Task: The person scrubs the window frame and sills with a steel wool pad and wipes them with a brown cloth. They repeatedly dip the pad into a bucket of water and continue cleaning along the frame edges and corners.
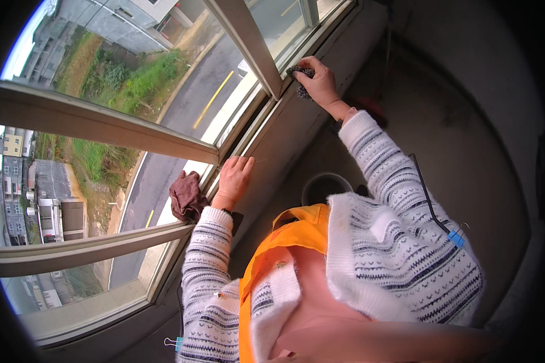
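Observation:
My right hand (320, 84) pinches a dark grey, curly scouring pad (303, 90) against the inner edge of the window sill, beside the foot of a window frame post. Lower along the same sill, my left hand (234, 179) rests palm down on the window track (250, 136), with nothing visible in it. A crumpled brown cloth (187, 196) lies in the window opening just left of that hand, apart from it. Sliding window frames (118, 129) stand along the left side, their glass showing the outside.
A round bucket (325, 183) stands on the dark floor below the sill, partly hidden by my orange apron (299, 213). Near my right forearm, a blurred red object (372, 111) is on the floor. Outside lie a road (186, 106) and buildings.

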The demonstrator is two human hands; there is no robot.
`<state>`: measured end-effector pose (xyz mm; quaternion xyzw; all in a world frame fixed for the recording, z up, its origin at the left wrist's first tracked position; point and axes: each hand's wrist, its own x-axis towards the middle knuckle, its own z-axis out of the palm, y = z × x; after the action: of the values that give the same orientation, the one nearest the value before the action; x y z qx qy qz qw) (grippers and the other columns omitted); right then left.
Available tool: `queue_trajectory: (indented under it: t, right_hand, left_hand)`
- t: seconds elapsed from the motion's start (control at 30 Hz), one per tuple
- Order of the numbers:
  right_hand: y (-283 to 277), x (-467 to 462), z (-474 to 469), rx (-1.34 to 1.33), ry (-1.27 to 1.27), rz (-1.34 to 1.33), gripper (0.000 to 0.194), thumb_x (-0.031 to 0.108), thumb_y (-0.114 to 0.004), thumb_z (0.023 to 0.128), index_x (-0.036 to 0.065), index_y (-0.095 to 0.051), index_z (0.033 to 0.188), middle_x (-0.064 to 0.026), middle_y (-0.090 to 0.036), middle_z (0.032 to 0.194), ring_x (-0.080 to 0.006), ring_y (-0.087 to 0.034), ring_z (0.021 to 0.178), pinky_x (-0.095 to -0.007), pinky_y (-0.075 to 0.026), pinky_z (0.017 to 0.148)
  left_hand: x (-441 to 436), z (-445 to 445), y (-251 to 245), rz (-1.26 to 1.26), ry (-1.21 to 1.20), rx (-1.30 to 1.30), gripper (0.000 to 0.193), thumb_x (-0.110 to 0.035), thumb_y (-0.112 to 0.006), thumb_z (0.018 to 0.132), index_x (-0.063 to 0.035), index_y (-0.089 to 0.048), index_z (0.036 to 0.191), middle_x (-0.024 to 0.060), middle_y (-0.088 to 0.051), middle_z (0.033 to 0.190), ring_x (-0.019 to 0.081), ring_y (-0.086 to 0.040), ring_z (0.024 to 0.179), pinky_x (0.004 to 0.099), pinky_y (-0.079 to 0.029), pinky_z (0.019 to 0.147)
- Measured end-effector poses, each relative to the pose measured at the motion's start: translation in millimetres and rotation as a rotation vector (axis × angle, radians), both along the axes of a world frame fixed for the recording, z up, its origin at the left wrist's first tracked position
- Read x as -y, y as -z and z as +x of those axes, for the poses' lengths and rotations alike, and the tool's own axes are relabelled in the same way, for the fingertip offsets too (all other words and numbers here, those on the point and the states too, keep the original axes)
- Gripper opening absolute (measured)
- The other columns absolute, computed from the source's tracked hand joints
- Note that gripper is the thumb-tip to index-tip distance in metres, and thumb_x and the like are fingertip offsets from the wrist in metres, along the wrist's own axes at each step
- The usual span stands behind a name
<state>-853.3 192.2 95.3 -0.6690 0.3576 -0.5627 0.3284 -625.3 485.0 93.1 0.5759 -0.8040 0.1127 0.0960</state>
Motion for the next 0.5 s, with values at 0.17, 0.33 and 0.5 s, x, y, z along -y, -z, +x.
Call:
queue_trajectory:
  t: [0.17, 0.33, 0.5]
  right_hand:
    - [-5, 24, 17, 0.107, 0.087, -0.019, 0.018, 0.011, -0.080, 0.087, 0.008, -0.072, 0.103, -0.0059, -0.076, 0.091, -0.0174, -0.073, 0.084, -0.0316, -0.057, 0.078]
    - [-5, 13, 13, -0.136, 0.009, -0.128, 0.022, 0.004, -0.073, 0.085, 0.012, -0.074, 0.105, -0.0044, -0.072, 0.103, -0.0276, -0.068, 0.098, -0.0370, -0.056, 0.087]
    - [-10, 0, -2, -0.371, -0.032, -0.153, 0.025, 0.007, -0.067, 0.088, 0.017, -0.073, 0.110, -0.0019, -0.070, 0.115, -0.0287, -0.065, 0.107, -0.0411, -0.056, 0.092]
  left_hand:
    - [39, -1, -8, 0.096, 0.069, 0.148, 0.031, -0.009, -0.065, 0.083, -0.0100, -0.065, 0.113, 0.0051, -0.060, 0.104, 0.0240, -0.059, 0.101, 0.0380, -0.048, 0.087]
    - [41, -8, -21, 0.066, 0.163, 0.156, 0.033, -0.012, -0.064, 0.080, -0.0096, -0.065, 0.112, 0.0030, -0.057, 0.103, 0.0223, -0.058, 0.098, 0.0369, -0.048, 0.083]
    - [40, -10, -23, 0.068, 0.171, 0.117, 0.034, -0.012, -0.065, 0.079, -0.0094, -0.065, 0.113, 0.0031, -0.058, 0.103, 0.0225, -0.058, 0.098, 0.0372, -0.048, 0.081]
